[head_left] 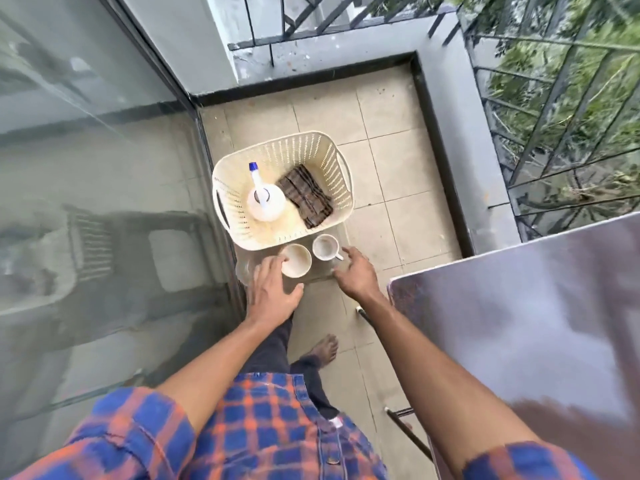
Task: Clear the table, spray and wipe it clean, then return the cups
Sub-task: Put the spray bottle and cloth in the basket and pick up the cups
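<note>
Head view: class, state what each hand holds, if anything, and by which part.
Cannot be told for sure. The left hand has fingers on the rim of the left cup; the right hand reaches the right cup at its handle.

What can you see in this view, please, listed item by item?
basket: one, cream, on the tiled floor by the glass door
spray bottle: one, white with a blue cap, upright in the basket's left half
cloth: one, brown striped, folded, in the basket's right half
cups: two, cream-white, side by side in front of the basket; left cup, right cup
table: one, dark and glossy, at right
railing: one, dark metal, along the balcony edge
left hand: fingers at the left cup's rim
right hand: beside the right cup's handle
</note>
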{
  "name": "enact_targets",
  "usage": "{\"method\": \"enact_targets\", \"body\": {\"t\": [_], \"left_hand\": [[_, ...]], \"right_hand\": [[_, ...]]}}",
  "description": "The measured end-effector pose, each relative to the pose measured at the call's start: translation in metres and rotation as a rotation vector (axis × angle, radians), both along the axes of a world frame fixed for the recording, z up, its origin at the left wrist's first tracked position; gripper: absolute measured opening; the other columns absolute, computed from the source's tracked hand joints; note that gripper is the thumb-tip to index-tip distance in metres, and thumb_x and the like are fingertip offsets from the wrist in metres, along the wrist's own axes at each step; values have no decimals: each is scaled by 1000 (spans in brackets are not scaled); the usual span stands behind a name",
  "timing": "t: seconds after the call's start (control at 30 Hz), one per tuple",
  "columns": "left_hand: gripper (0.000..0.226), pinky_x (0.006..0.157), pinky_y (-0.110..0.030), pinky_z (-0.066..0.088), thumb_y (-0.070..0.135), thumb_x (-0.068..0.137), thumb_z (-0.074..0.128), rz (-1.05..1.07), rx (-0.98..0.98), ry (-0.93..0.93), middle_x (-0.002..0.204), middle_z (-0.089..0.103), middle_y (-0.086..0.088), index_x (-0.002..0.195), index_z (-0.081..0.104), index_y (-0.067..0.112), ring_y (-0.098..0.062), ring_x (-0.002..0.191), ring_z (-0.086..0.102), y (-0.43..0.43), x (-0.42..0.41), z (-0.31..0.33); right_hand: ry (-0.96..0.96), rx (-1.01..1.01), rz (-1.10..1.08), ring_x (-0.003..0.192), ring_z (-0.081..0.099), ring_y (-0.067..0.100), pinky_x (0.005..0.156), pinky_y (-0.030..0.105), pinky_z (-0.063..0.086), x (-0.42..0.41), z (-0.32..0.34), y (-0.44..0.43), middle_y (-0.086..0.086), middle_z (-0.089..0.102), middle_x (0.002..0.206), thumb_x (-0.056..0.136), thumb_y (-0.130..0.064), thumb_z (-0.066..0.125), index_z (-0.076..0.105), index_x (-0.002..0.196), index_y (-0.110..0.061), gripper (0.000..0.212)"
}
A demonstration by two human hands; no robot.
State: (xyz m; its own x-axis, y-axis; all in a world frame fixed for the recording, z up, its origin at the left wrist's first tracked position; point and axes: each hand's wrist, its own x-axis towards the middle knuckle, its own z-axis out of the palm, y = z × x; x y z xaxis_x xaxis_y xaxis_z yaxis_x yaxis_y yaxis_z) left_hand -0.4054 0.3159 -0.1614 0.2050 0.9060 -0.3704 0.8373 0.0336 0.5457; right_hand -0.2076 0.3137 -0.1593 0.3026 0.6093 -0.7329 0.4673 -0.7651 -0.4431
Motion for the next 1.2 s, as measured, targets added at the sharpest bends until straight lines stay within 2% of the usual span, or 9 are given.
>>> {"method": "enact_targets", "body": {"t": [0.1,0.2,0.47,0.63,0.73,0.8,0.93,1.1,1.2], "left_hand": [[81,110,-49,41,33,81,77,2,-56,37,146,47,-11,149,38,12,-32,134,42,-3,5,-12],[88,114,-48,36,31,81,77,25,-61,71,150,43,-12,154,30,14,-32,138,37,3,10,-22],[85,108,-48,38,32,76,83,105,1,130,139,51,-12,147,41,11,-33,131,44,1,30,-37],[78,105,-47,38,31,74,85,152,57,181,133,56,-10,142,50,12,-33,126,47,2,39,-42],[78,106,-47,36,31,75,84,164,71,147,137,55,-9,143,50,13,-31,128,46,0,37,-41],[79,107,-47,36,33,75,84,158,91,118,139,55,-8,144,50,15,-31,128,46,0,33,-38],[81,110,-43,36,35,73,84,144,152,23,140,56,-5,144,51,16,-28,127,46,0,21,-26],[78,110,-43,38,30,69,88,127,284,-78,135,60,-7,137,56,12,-25,125,49,0,9,3],[76,113,-31,33,24,67,89,158,370,-134,135,61,-8,135,57,9,-27,125,51,-5,8,30]], "right_hand": [[-1,10,12,133,50,30,109,33,38,-4,-10,11,11,51,145,82,-16,72,45,147,-18,70],[-17,18,28,135,47,34,111,42,41,-6,-26,27,12,47,145,79,-16,74,38,151,-21,81],[-44,-45,105,139,42,29,117,52,31,-10,-69,29,4,44,148,71,-19,77,27,154,-34,98],[-62,25,137,135,46,30,114,58,32,-13,-85,23,3,47,145,64,-17,79,26,153,-36,105],[-98,91,143,133,49,28,111,60,35,-16,-89,19,-1,50,143,66,-15,80,29,149,-37,100],[-142,137,160,126,53,28,106,60,39,-17,-86,18,-4,54,137,69,-16,77,34,142,-37,87],[-228,179,240,113,61,32,96,49,49,-13,-72,19,3,61,126,76,-23,79,43,135,-24,70],[-172,200,-108,104,63,30,90,41,52,-15,-36,10,2,65,112,68,-48,75,50,122,-22,65],[-150,261,-181,99,63,28,84,37,52,-11,-3,-8,2,66,106,68,-50,74,51,116,-22,60]]}}
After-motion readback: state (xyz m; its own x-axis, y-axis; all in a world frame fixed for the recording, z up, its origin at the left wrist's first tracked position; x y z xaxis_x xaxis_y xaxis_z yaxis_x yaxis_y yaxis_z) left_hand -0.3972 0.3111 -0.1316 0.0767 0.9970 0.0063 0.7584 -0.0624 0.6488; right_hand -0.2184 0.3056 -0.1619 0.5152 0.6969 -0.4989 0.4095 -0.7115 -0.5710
